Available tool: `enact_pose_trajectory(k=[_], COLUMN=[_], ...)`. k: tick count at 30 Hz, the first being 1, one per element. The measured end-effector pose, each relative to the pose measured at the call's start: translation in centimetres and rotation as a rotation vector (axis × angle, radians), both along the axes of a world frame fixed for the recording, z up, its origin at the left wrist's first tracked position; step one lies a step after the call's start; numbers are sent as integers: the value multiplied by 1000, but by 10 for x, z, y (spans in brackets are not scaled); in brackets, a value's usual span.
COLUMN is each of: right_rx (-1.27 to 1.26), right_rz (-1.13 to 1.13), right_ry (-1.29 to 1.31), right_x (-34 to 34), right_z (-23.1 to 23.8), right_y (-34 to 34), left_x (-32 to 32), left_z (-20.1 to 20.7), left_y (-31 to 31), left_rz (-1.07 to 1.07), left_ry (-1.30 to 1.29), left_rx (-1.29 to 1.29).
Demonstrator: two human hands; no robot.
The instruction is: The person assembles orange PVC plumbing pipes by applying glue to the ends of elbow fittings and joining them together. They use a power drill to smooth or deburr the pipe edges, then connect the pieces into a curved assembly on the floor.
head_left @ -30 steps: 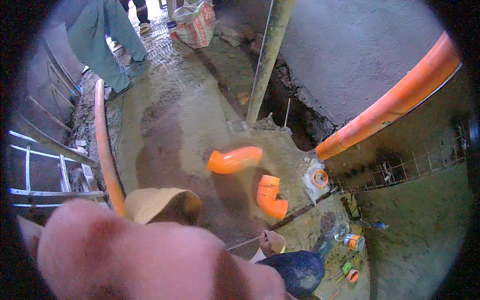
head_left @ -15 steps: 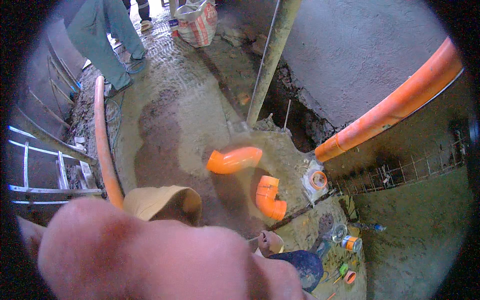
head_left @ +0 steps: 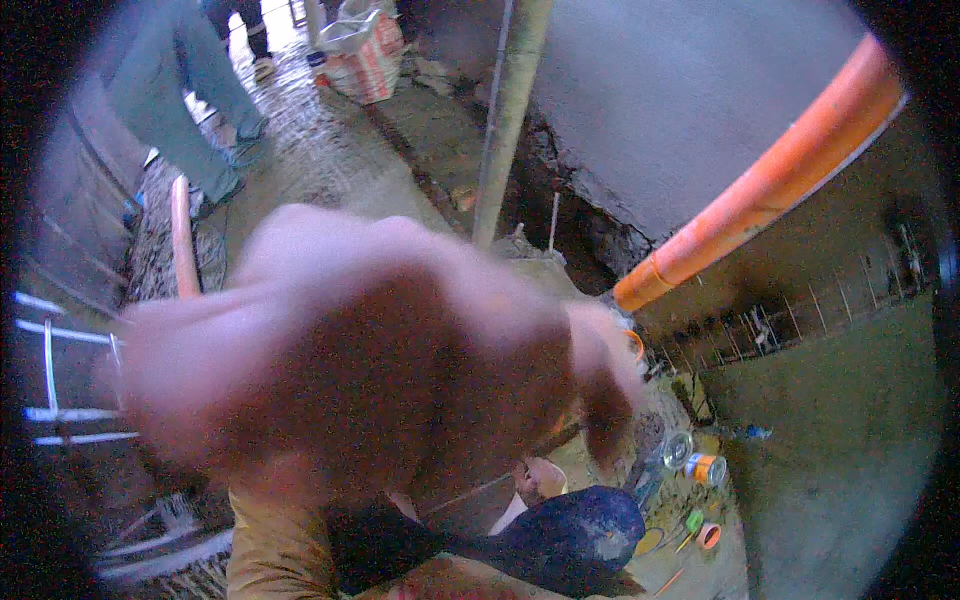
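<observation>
A large blurred hand covers the middle of the picture, very close to the camera. From the tan sleeve (head_left: 280,545) below it, I take it for my left hand (head_left: 370,350). Its fingers are smeared, and I cannot make out anything held. At the lower edge is a strip of bare skin (head_left: 440,580), perhaps my right arm; no right-hand fingers show. Beside it bends my knee in dark blue trousers (head_left: 590,530), with what looks like a foot (head_left: 542,477) just beyond. The floor behind the raised hand is hidden.
An orange pipe (head_left: 770,180) slants along the right wall, and another (head_left: 183,235) lies at left. A grey pole (head_left: 510,120) rises beside a trench. Cans (head_left: 706,469) and a small orange ring (head_left: 709,536) sit at right. A person's legs (head_left: 175,110) and a striped sack (head_left: 363,60) are far left.
The blurred hand has risen from the lower edge to mid-picture and now hides the two curved orange pipe fittings on the floor. The whole view has shifted slightly.
</observation>
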State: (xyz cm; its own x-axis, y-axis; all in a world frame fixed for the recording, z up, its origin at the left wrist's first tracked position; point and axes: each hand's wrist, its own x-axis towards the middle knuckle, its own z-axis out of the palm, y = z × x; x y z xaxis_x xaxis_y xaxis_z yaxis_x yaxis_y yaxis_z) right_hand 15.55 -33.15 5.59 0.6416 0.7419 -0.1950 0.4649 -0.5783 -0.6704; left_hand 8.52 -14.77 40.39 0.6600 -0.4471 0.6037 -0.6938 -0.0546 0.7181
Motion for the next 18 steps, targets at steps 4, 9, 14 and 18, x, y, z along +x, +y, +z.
enact_pose_trajectory(k=[4, 9, 14, 18], right_rx=[41, 60, 42, 37], right_rz=[-60, -140, -210, -226], right_ry=[4, 12, -7, -47], right_x=[1, -9, -27, -43], right_z=[2, 3, 1, -7], right_y=[-11, -45, -90, -119], left_x=[35, 26, 11, 7], left_z=[-25, -68, -101, -118], left_y=[6, -73, -114, -121], left_rz=[181, 69, -200, -180], left_ry=[-80, -150, -68, -72], left_rx=[195, 399, 481, 369])
